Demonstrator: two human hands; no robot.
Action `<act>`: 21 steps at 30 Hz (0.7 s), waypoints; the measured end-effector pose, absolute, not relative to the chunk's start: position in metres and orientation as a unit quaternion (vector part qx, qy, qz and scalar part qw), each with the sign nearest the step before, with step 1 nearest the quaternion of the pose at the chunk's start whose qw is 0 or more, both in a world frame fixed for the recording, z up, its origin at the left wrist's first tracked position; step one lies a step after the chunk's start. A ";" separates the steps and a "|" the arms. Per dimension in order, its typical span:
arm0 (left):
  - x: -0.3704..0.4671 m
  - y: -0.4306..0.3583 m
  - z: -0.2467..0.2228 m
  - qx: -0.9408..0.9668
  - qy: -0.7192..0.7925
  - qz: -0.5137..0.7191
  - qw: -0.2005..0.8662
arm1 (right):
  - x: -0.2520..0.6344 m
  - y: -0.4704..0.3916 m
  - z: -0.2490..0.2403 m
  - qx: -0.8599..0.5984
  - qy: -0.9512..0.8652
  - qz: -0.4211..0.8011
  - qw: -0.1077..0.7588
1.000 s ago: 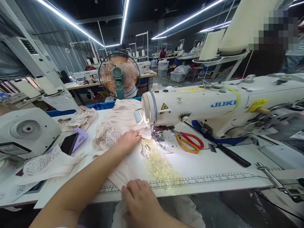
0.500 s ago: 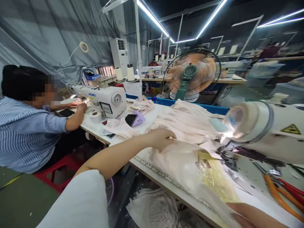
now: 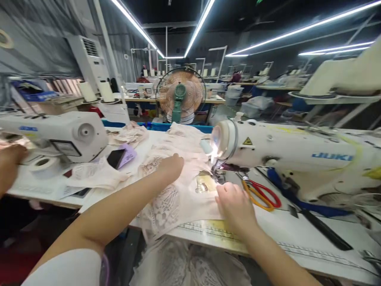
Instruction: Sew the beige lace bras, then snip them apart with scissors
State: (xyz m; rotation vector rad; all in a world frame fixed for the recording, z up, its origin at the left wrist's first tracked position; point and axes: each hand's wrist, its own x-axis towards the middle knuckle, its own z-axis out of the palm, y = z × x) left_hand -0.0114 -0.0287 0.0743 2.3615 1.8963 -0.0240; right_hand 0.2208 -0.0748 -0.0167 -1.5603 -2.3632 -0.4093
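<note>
Garment: pale, lace-panelled cloth (image 3: pixel 165 204), spread on the counter (image 3: pixel 300 234) beside the lit needle end of a white sewing machine (image 3: pixel 285 147), its near corner over the edge.
Left hand (image 3: pixel 171 169): on the cloth, fingers curled together; cannot tell whether they pinch it.
Right hand (image 3: pixel 236 202): at the cloth's right edge, fingers bent and close together; any pinch is hidden.
Risk: uneven pulling could pucker the thin fabric; loose folds near the needle could catch, and the overhanging corner could drag.
In the way: orange-and-red-handled scissors (image 3: pixel 262 194) just beyond the right hand; bunched pale cloth (image 3: pixel 186 133) behind the left.
Around: phone (image 3: pixel 115 158), purple card (image 3: pixel 127 154), tape roll (image 3: pixel 44 167), a co-worker's hand (image 3: pixel 12 163) far left, fan (image 3: pixel 180 95) behind.
</note>
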 end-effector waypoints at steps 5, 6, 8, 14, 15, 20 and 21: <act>0.050 -0.015 0.048 0.830 0.553 0.025 0.071 | 0.206 -0.095 -0.031 -0.537 -0.825 -0.135 0.111; 0.057 -0.009 0.041 0.832 0.550 0.031 0.071 | 0.203 -0.100 -0.035 -0.532 -0.829 -0.132 0.111; 0.065 0.005 0.030 0.826 0.558 0.041 0.066 | 0.198 -0.106 -0.043 -0.520 -0.837 -0.125 0.116; 0.072 0.049 0.024 0.784 0.616 0.028 0.073 | 0.187 -0.097 -0.040 -0.447 -0.881 -0.080 0.132; 0.072 0.052 0.026 0.783 0.617 0.025 0.074 | 0.188 -0.092 -0.034 -0.426 -0.893 -0.056 0.132; 0.063 0.031 0.036 0.837 0.542 0.024 0.074 | 0.201 -0.069 -0.007 -0.343 -0.931 0.043 0.118; 0.058 0.020 0.037 0.854 0.513 0.020 0.081 | 0.204 -0.065 -0.004 -0.339 -0.932 0.048 0.122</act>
